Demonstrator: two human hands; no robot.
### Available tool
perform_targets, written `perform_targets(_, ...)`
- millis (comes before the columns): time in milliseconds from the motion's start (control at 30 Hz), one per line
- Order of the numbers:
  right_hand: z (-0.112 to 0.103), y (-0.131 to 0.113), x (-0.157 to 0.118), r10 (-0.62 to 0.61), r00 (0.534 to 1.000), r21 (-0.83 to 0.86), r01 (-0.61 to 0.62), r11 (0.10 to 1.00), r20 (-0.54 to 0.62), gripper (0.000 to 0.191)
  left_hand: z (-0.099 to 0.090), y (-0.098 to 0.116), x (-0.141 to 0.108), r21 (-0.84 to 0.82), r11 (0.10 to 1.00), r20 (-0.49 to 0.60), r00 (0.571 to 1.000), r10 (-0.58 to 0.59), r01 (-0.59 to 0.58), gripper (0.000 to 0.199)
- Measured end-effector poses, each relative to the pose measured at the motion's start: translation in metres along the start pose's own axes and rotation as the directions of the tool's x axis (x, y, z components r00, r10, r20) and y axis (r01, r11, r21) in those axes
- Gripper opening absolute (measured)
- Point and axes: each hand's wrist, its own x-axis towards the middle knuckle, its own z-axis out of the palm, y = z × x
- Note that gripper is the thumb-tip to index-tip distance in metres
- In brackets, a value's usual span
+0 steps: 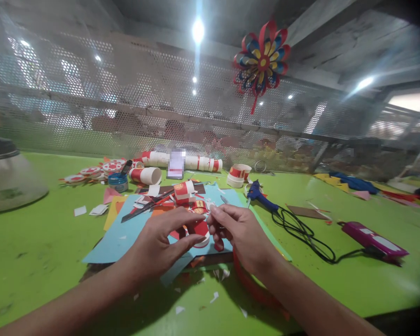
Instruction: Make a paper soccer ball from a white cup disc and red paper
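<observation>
“Green tabletop (182, 322) nearest us, sprinkled with paper scraps (214, 297). Any trouble there?”

“Some could cling to fresh glue, if there is any. And that blurred red strip (254, 284) beside the right forearm (297, 289) could catch on a sleeve-less wrist and get creased.”

“What about the grip?”

“Left hand (161, 235) curves, thumb and fingers apart, around a red-and-white paper piece (200, 233) over the blue sheet (108, 233). I can't tell whether it's pressing it. Too hard a squeeze would dent the curve.”

“And the right hand (243, 233)?”

“Fingers curled, thumb tip close to the forefinger. I can't make out what, if anything, is pinched. Something small could slip into the clutter.”

“Beyond them?”

“Dark, long tool (138, 213), perhaps scissors, lying across loose paper; a shifted sheet could drag it. Blue glue gun (266, 200) just past the right hand: if it's hot, a knuckle could burn. Its looped black cord (301, 238) could snag an arm and pull it.”

“Farther still?”

“Blue jar (118, 182), easily tipped if bumped; then paper tubes (161, 158) that could roll, below perforated mesh (126, 93).”
</observation>
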Motion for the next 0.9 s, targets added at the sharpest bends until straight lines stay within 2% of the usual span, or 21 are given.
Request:
perform_targets(233,-0.0008,0.0004,-0.0015,-0.068,0.992,-0.058,0.075,0.996,0.108,0.028,-0.001,0.0008,0.0016,0.043,0.999,0.013,1.0,0.007,-0.008,0.026)
perform_targets(400,-0.0017,0.0007,-0.0008,-0.039,0.993,-0.042,0.044,0.998,0.113,0.025,-0.0023,0.0019,0.0025,-0.045,0.987,0.038,0.988,-0.152,0.154,0.027)
perform_targets(500,-0.0025,0.0017,0.0005,-0.022,0.997,0.021,0.02,1.0,0.077,0.025,-0.0021,0.0011,0.003,-0.198,0.916,0.105,0.937,-0.334,0.349,0.036)
perform_targets(567,-0.0031,0.0024,0.0011,-0.012,0.999,0.056,0.009,0.998,0.048,0.026,-0.0016,-0.0002,0.0036,-0.326,0.807,0.176,0.871,-0.46,0.492,0.04)
perform_targets(633,-0.0032,0.0034,0.0012,-0.005,1.0,0.077,0.003,0.997,0.025,0.027,-0.0013,-0.0016,0.0038,-0.433,0.686,0.252,0.81,-0.53,0.584,0.032)
perform_targets(667,-0.003,0.0041,0.0012,-0.001,1.0,0.084,0.0,0.996,0.017,0.027,-0.0012,-0.0022,0.0038,-0.476,0.638,0.283,0.792,-0.541,0.605,0.025)
perform_targets(767,-0.0013,0.0066,0.0006,-0.007,1.0,0.082,0.007,0.997,0.001,0.026,-0.0009,-0.0037,0.003,-0.547,0.571,0.333,0.785,-0.522,0.612,0.018)
perform_targets(900,0.0024,0.0088,0.0001,-0.051,0.998,0.004,0.051,0.999,-0.023,0.028,0.0002,-0.0055,0.0027,-0.532,0.571,0.348,0.777,-0.525,0.625,0.024)
